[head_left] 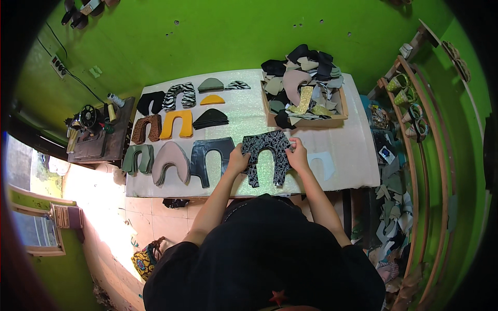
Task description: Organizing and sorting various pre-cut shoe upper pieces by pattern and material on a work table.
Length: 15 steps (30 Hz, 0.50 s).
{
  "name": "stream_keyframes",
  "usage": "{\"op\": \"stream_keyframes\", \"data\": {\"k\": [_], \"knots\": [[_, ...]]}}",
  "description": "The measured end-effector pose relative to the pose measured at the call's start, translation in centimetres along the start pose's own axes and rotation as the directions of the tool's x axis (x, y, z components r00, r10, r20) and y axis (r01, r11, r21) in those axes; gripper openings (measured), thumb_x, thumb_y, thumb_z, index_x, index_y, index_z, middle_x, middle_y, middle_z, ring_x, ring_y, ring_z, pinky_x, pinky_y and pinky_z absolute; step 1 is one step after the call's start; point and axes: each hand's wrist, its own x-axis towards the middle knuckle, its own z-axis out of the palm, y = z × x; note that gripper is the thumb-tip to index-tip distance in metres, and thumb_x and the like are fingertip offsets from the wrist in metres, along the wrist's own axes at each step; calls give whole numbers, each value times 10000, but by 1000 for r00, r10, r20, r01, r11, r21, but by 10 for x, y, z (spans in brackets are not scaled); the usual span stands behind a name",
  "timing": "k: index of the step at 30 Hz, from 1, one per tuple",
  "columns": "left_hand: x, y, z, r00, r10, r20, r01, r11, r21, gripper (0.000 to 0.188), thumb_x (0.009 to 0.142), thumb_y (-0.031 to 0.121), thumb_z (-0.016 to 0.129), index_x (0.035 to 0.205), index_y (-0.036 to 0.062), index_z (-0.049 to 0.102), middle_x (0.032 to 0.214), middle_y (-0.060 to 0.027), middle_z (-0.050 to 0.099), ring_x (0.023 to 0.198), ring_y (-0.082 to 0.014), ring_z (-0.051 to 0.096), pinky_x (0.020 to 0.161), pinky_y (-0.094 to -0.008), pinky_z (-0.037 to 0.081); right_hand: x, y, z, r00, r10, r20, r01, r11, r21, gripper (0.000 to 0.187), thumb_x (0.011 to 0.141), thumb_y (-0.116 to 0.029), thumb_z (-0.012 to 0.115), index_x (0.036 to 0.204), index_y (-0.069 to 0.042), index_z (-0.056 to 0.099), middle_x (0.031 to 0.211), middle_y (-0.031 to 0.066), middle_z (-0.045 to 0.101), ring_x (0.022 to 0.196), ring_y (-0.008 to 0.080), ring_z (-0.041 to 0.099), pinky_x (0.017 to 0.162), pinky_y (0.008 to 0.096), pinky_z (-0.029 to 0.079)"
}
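Observation:
Between my hands is a U-shaped cut piece (266, 141) of black material with a pale line pattern, its two legs toward me. My left hand (239, 158) is closed on its left edge, and my right hand (296, 154) pinches its upper right edge. Just left of it lies a dark grey U-shaped piece (199, 155), partly behind my left forearm. Further left are a stack of pinkish-beige curved pieces (170, 160) and a stack of grey-green U-shaped pieces (139, 158). A white cut piece (322, 165) lies to the right of my right hand.
Behind sit yellow (177, 124), leopard-print (147, 128) and zebra-print (179, 97) stacks, with black half-rounds (210, 119). A cardboard box (316, 123) overflows with scraps at the back right of the table (358, 155). A sewing machine (89, 118) stands left; a wooden rack (415, 171) holds footwear right.

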Motion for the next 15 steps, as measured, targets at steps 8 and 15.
{"op": "stream_keyframes", "data": {"k": [8, 15], "knots": [[-15, 24, 4, 996, 44, -80, -22, 964, 266, 593, 687, 57, 635, 1214, -45, 384, 1052, -262, 468, 983, -385, 493, 856, -375, 413, -8, 12, 10, 983, -185, -1, 174, 926, -335, 346, 696, -62, 595, 1028, -4, 519, 943, 174, 518, 901, 337, 501, 798, 401, 411], [-9, 23, 3, 989, 79, -125, -35, 945, 324, 606, 673, -31, 619, 1228, -34, 375, 998, -244, 454, 912, -386, 505, 815, -379, 428, -4, 8, 13, 990, -137, 45, 144, 929, -341, 345, 690, -71, 604, 1018, 8, 533, 990, 188, 482, 960, 363, 472, 837, 404, 403]]}}
